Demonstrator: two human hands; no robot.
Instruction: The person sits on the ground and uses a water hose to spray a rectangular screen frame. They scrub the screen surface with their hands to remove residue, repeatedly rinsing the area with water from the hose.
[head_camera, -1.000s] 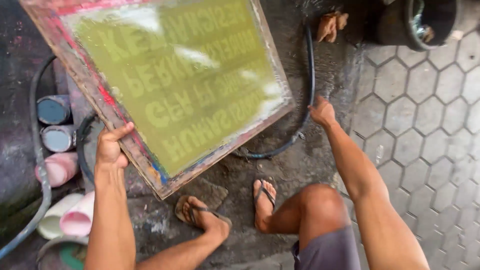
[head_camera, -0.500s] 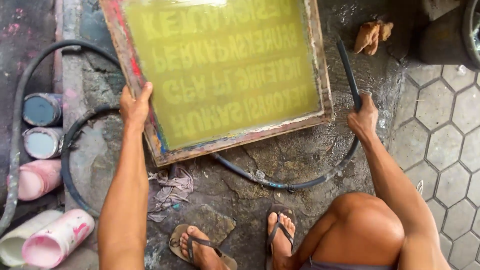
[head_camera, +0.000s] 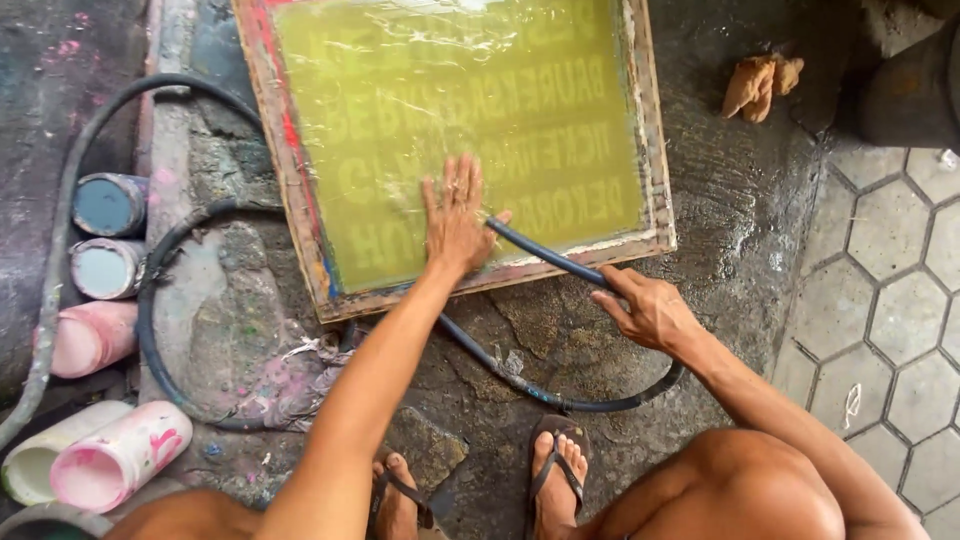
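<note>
Black rubber hose (head_camera: 545, 258) gripped in your right hand (head_camera: 650, 312); left hand (head_camera: 455, 215) flat on the screen.

Your right fingers close around the hose near the frame's lower right corner, apparently to aim its end across the mesh. Your left palm lies open, fingers spread, gripping nothing, likely rubbing the wet yellow-green mesh. The wooden-framed printing screen (head_camera: 300, 200) lies on wet concrete, just ahead of your sandalled feet. Paint cans (head_camera: 108, 205) lie at the left, a crumpled rag (head_camera: 760, 85) beyond the frame's right edge.
</note>
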